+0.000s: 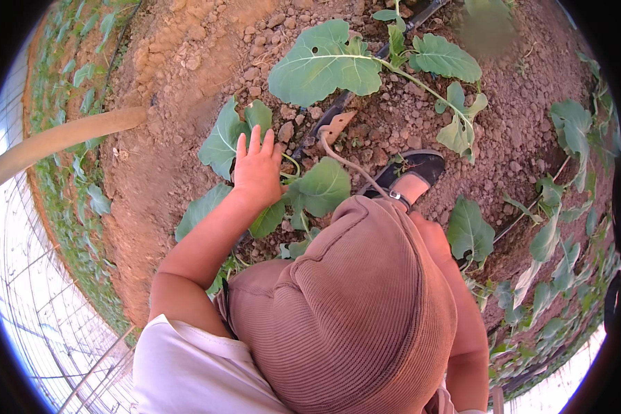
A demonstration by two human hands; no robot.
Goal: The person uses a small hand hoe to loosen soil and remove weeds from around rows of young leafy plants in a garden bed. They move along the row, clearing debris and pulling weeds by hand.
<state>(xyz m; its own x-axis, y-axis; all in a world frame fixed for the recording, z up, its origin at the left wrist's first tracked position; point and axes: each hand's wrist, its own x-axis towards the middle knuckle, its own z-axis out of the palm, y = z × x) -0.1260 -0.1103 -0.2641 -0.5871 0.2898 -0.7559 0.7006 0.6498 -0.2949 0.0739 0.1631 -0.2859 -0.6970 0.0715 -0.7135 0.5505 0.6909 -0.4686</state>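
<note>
My left hand [257, 169] lies with fingers spread against the leaves of a young broad-leaved plant [321, 186]. One of its leaves [222, 141] shows just beyond my fingertips. On the right, my right hand [431, 238] is closed low beside my knee, its fingers mostly hidden. A small hand hoe [355, 165] with a thin curved neck runs out from under the knee in line with that hand. Its flat, soil-stained blade [338, 126] rests on the ground by a black drip hose [331, 110]. The hoe's handle is hidden behind my knee.
My brown-trousered knee [352, 297] covers the lower middle. My black shoe [421, 165] stands beside the hoe. A larger plant with a holed leaf [328, 65] leans over the hose. More plants [470, 231] grow at right. A pale pole [69, 141] slants in from the left.
</note>
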